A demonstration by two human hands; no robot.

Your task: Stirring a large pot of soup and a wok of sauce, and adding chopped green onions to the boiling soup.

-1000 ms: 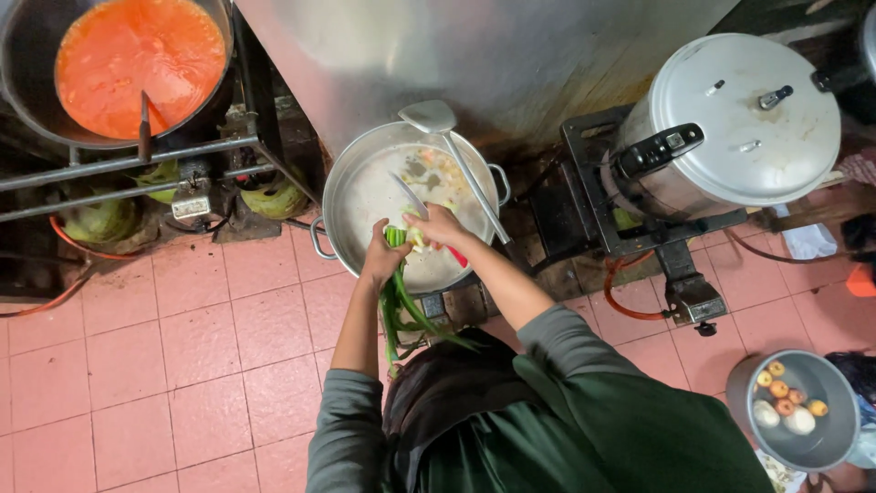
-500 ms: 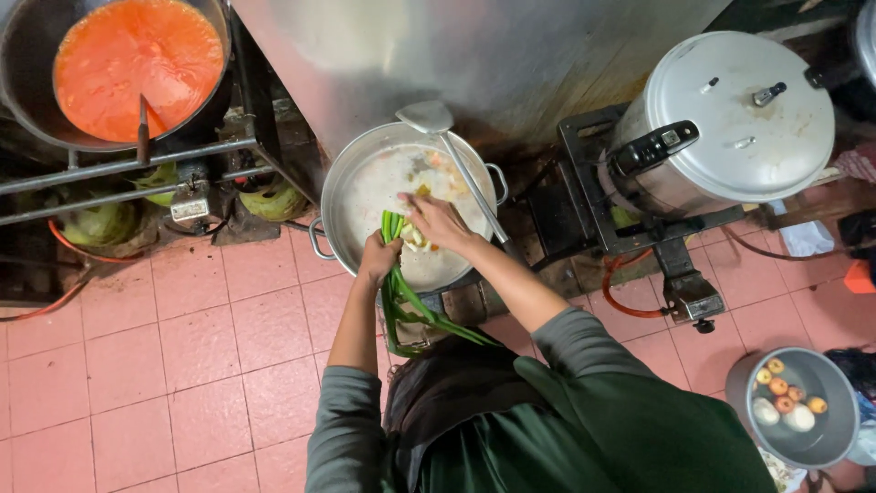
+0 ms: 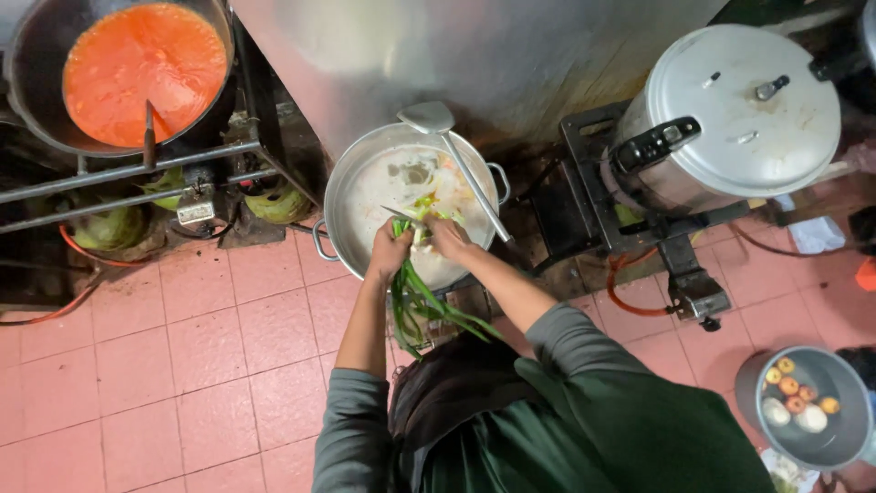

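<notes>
Left hand point(image 3: 390, 253) closed around long green leafy stalks point(image 3: 422, 306), held over near rim of round steel pot of pale broth point(image 3: 342, 187). Right hand point(image 3: 446, 236) gripping stalk tops plus thin knife point(image 3: 401, 215), leaves trailing down below both fists

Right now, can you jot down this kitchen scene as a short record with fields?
left hand: grips a bunch of green onions over the pot
right hand: holds a knife at the onions' top end
pot: pale broth, ladle resting across the rim
big pan: orange sauce, upper left
pressure cooker: lid on, at right
bowl: small fruits and vegetables, lower right
floor: pink tiles
</notes>
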